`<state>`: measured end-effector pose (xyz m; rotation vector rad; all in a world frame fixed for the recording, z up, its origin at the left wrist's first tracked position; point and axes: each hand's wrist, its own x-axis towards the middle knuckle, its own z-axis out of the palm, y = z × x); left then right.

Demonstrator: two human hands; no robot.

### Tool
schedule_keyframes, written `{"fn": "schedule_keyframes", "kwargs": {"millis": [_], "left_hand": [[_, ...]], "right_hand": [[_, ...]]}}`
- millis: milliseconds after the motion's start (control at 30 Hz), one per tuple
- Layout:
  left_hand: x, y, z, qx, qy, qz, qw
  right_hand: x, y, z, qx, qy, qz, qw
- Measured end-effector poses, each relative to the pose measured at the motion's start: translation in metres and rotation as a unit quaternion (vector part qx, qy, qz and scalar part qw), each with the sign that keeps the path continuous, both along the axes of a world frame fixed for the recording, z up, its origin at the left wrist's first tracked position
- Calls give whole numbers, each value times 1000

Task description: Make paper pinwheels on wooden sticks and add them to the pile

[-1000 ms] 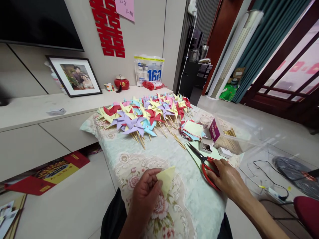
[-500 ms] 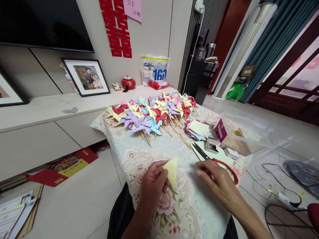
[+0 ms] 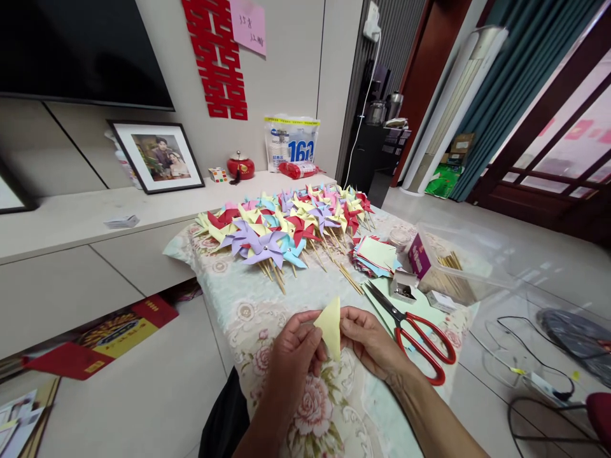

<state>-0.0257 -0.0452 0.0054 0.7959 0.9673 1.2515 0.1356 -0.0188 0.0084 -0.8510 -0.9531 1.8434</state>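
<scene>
A pale yellow sheet of paper (image 3: pixel 329 326), folded into a triangle, is held upright over the flowered tablecloth (image 3: pixel 315 407). My left hand (image 3: pixel 296 346) pinches its left side between thumb and fingers. At the right edge of the paper, my right hand (image 3: pixel 365 337) has its thumb and fingers closed on it; some fingertips are hidden behind. Scissors with red handles (image 3: pixel 401 318) lie with blades apart, to the right of my right hand. Beneath them is a light green sheet (image 3: pixel 432 312).
Paper pinwheels on sticks (image 3: pixel 267 245) crowd the table's far side. Loose sticks (image 3: pixel 350 278) lie near a stack of coloured paper squares (image 3: pixel 375 254). An opened small box (image 3: pixel 403 287), a small white box (image 3: pixel 442 301) and a clear plastic bin (image 3: pixel 470 267) with sticks stand at right.
My right hand has moved left from beside the scissors to the folded paper's right edge. The scissors now lie in full view. The left hand keeps its hold. The view has shifted slightly.
</scene>
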Motion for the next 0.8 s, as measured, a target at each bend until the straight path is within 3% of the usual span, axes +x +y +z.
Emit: {"fn": "schedule_keyframes", "kwargs": {"millis": [600, 800], "left_hand": [[-1, -4, -9, 13, 19, -21, 1000], [-2, -6, -5, 18, 22, -31, 999]], "right_hand": [[2, 2, -2, -74, 66, 17, 995], [1, 1, -2, -67, 47, -44, 996]]}}
